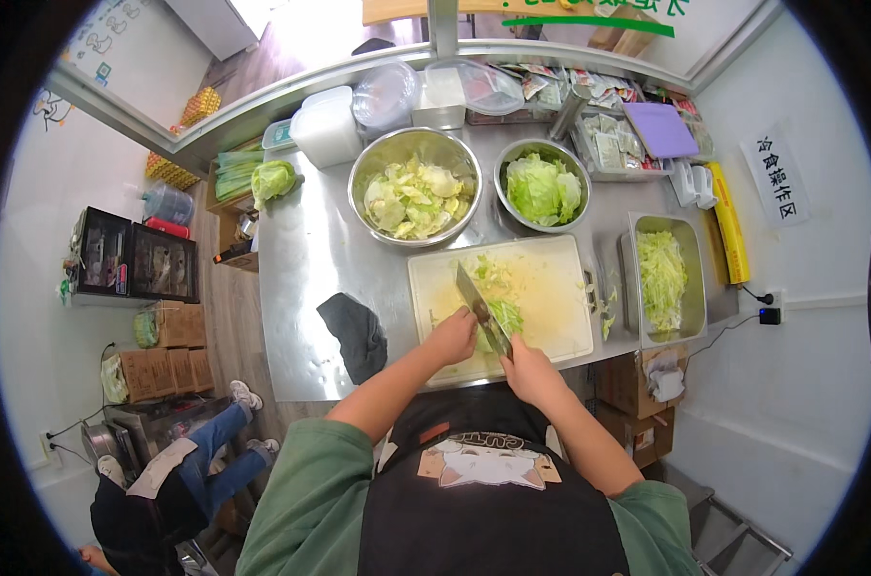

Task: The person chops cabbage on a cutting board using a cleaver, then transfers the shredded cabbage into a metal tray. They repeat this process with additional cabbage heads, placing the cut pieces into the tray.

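Observation:
My right hand (532, 372) grips the handle of a kitchen knife (481, 305). Its wide blade slants up and left over a pale cutting board (560, 331). Close against the blade's left side is my left hand (455, 336), fingers curled in; whatever they hold is hidden. Shredded lettuce (506, 314) lies just right of the blade, and finer scraps are scattered toward the board's far edge. Behind the board stand a large steel bowl (363, 213) of cut pale leaves and a smaller steel bowl (581, 206) with whole lettuce leaves (543, 187).
A steel pan (697, 322) of shredded lettuce (662, 283) stands right of the board. Left of it lies a dark cloth (353, 336). A lettuce head (273, 180) sits at the table's far left corner. Plastic containers (325, 127) and a packet tray (628, 175) line the back. Another person (200, 456) is at lower left.

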Available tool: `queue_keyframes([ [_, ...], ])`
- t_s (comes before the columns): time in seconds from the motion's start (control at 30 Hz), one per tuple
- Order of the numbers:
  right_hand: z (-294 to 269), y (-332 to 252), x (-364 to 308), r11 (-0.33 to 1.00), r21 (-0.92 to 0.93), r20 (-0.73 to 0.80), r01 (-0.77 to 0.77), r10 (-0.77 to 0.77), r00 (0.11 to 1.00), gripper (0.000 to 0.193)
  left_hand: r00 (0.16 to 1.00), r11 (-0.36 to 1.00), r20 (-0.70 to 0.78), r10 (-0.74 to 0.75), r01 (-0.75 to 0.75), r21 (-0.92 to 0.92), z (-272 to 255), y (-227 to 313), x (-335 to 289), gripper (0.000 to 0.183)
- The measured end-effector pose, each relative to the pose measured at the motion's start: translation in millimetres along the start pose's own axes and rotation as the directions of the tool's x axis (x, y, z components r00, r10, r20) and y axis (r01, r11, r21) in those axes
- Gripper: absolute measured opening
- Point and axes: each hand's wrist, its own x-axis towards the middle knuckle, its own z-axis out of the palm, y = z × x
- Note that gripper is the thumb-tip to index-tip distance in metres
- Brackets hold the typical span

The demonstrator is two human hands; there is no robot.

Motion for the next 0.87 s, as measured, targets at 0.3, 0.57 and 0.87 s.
queue_keyframes([
  [0.3,67.5,36.9,25.5,0.999,0.052,-0.157,0.008,0.000,0.988,0.023,0.998,0.999,-0.048,0.032,-0.030,0.041,-3.0,10.1,-2.6,0.013],
  [0.57,-3.8,-3.3,-8.2,1.000,0.004,0.056,-0.026,0.026,0.998,0.024,0.998,0.989,-0.034,-0.060,0.064,0.136,-4.0,6.4,-8.9,0.019],
  [0.87,75.9,38.5,25.7,0.999,0.035,-0.155,0.029,-0.023,0.988,0.022,0.993,0.996,0.091,-0.069,0.063,0.069,-4.6,2.2,-7.3,0.029],
])
